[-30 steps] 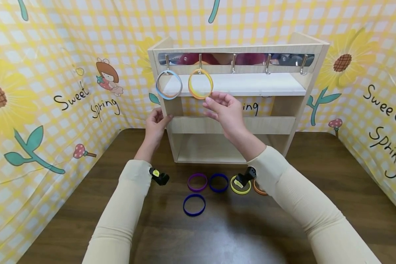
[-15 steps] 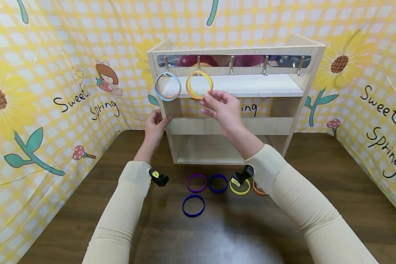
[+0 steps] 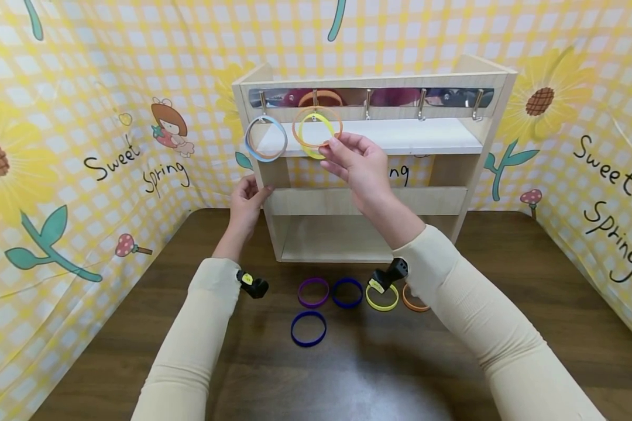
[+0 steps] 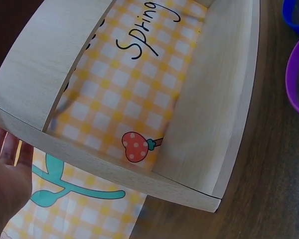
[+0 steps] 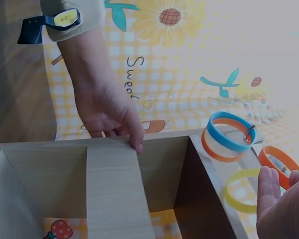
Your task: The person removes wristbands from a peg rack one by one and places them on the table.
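Orange band [image 3: 309,145], pinched by the fingers of the right hand [image 3: 362,169], lies at their eleven o'clock, near the hook [image 3: 315,98].

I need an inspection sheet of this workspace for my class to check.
Surface: dark wooden table.
Job's things: blue band and orange band on leftmost hook, yellow band on next; purple band, two dark blue bands, another yellow band and another orange band on table.
Clutter: nothing seen.
Hands: left hand grips wooden rack; right hand pinches a third orange band.
Cables: nothing seen.
Surroundings: yellow checked cloth.
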`<state>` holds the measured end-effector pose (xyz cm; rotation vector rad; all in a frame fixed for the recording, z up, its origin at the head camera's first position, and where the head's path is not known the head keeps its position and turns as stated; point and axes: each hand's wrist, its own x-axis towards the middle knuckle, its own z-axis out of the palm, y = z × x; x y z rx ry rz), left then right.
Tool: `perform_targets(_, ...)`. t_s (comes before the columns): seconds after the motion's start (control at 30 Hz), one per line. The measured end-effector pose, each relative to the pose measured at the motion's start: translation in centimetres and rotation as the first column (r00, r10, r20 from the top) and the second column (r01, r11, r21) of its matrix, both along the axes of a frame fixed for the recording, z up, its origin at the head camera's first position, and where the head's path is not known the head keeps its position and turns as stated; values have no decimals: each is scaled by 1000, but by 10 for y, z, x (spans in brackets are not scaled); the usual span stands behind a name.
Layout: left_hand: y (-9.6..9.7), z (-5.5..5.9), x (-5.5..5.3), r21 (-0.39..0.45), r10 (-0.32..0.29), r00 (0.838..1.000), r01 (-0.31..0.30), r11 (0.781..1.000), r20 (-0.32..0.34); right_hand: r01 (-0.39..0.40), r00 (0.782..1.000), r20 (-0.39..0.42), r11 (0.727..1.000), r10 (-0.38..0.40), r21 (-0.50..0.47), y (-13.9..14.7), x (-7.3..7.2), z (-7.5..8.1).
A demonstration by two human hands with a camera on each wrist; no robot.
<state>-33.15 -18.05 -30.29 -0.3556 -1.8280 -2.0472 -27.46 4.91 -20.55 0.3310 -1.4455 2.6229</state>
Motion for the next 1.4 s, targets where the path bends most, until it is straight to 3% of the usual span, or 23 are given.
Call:
perform_targets(0.37,2,-1,0,12,18,1000,-18,1000,2,-97,994,-36,995,98,35,9,22,-1)
perform_targets(0.83,2,0,0,0,35,999,-35,999,7,-155,987,-7,978,158,142,32,45,-24)
perform_targets(1.4,1,-3,-3,17,24,1000,-24,1000,1,-214,974,136,939,183,269,54,56,-75)
